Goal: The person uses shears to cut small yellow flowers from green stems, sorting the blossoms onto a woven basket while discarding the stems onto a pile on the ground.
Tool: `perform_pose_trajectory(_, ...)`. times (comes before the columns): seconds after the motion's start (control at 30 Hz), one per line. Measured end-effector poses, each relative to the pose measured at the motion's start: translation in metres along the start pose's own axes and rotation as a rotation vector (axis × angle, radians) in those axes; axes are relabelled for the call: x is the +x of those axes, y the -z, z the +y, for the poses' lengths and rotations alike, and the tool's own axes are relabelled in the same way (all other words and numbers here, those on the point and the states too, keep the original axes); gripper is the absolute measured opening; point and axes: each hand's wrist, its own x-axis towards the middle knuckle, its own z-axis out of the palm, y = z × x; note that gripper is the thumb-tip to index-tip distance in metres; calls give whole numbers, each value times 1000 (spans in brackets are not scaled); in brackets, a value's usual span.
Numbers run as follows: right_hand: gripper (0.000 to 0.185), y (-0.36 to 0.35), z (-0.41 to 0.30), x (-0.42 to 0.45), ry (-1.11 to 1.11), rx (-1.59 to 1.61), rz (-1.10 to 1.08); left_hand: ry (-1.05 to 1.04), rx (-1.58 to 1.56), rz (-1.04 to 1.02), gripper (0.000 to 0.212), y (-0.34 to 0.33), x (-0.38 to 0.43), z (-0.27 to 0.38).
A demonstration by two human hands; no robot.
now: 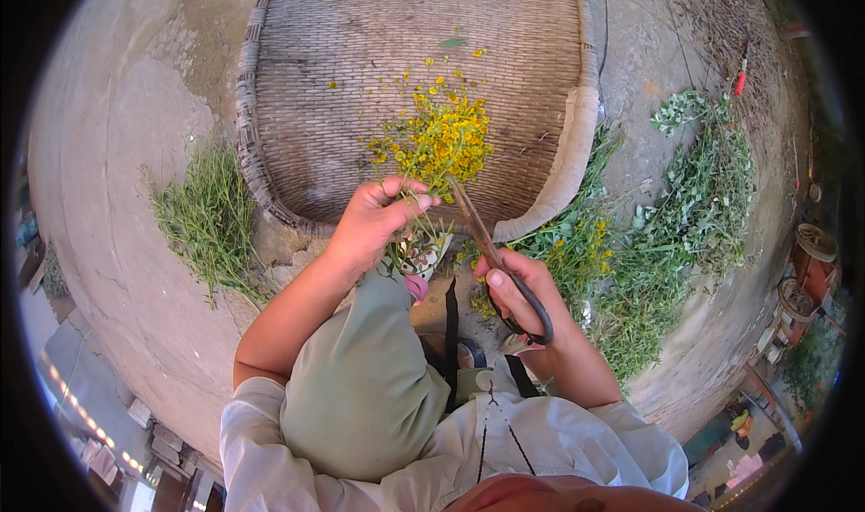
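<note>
Between thumb and fingers, my left hand [382, 218] pinches thin green flower stems [422, 225] at the near rim of a woven basket tray [311, 106]. My right hand [524, 296] grips the dark looped handles of worn metal scissors [476, 221]. Their blades point up and left, and the tips reach the edge of the yellow flower heads [453, 133]. Those blossoms lie heaped in the near middle of the tray, with several scattered beyond. Whether the blades touch a stem is hard to tell.
Left of the tray lies a pile of green stems [206, 218]. On the right are leafy cut plants [676, 241], some with yellow blooms [574, 248]. A red-handled tool [741, 79] rests near dry twigs [730, 12] at the upper right. Cracked concrete [135, 120] surrounds everything.
</note>
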Motion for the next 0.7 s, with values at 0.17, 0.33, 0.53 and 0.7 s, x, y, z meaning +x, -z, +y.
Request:
perform_pose_trajectory(0.17, 34, 7, 9, 0, 156, 50, 110, 19, -18, 15, 11, 2, 0, 0)
perform_pose_trajectory(0.33, 53, 24, 1, 5, 156, -29, -68, 140, -162, 35, 14, 4, -3, 6)
perform_pose_trajectory(0.53, 53, 34, -1, 13, 113, -130, -167, 173, -324, -63, 11, 12, -1, 3)
perform_pose_trajectory(0.7, 58, 34, -8, 18, 98, -198, -101, 203, -313, -140, 12, 18, -1, 0)
